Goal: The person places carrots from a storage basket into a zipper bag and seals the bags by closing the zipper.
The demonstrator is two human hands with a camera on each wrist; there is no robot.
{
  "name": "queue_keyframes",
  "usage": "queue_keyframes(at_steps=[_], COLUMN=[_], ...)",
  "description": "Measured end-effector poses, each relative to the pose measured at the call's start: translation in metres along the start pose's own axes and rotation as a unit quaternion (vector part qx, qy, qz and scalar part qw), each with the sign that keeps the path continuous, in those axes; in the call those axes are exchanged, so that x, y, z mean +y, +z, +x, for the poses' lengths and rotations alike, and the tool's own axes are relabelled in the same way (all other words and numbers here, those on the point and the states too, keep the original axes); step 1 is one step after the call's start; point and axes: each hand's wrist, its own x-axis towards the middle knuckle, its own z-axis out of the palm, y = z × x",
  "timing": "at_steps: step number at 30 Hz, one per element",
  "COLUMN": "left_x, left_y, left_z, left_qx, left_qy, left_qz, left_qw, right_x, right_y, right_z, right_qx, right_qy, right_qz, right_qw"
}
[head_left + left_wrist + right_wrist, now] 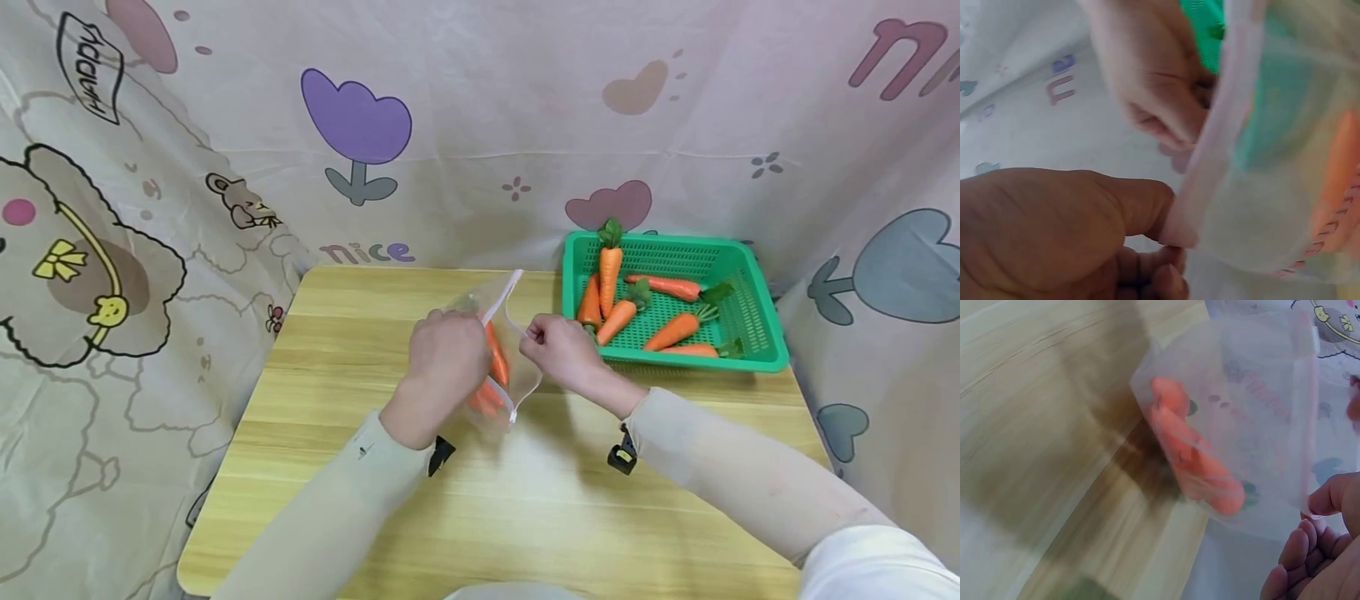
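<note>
Clear zip bag (501,350) held up above table, mouth open, orange carrots (491,375) inside

We've got a light wood-grain table (360,492) w/ pale plank stripes running left to right, set against a printed cartoon cloth backdrop. On it, at the far right corner, sits a green plastic mesh basket (761,333), its front rim near the table's right edge. The clear zip bag (495,400) w/ carrots seems to touch the tabletop at its lower end, approx. mid-table; we can't tell for sure. Rest of the top shows bare wood.
</note>
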Motion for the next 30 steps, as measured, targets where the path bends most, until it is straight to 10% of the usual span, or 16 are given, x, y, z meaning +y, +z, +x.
queue_keyframes(at_steps=[6,14,30], left_x=[-0.002,-0.004,-0.001], left_y=[-0.012,0.009,0.027], left_z=[-0.01,0.004,0.019], left_qx=[0.007,0.098,0.176], left_qy=[-0.01,-0.006,0.061], left_qz=[-0.013,-0.021,0.045], left_qw=[0.9998,0.995,0.9815], right_x=[-0.01,-0.007,0.018], right_y=[0.011,0.017,0.013], right_z=[0.004,0.002,-0.001], right_qx=[-0.016,-0.023,-0.028], right_qy=[-0.004,0.02,0.056], right_qz=[0.011,0.007,-0.024], right_qw=[1.0,1.0,0.998])
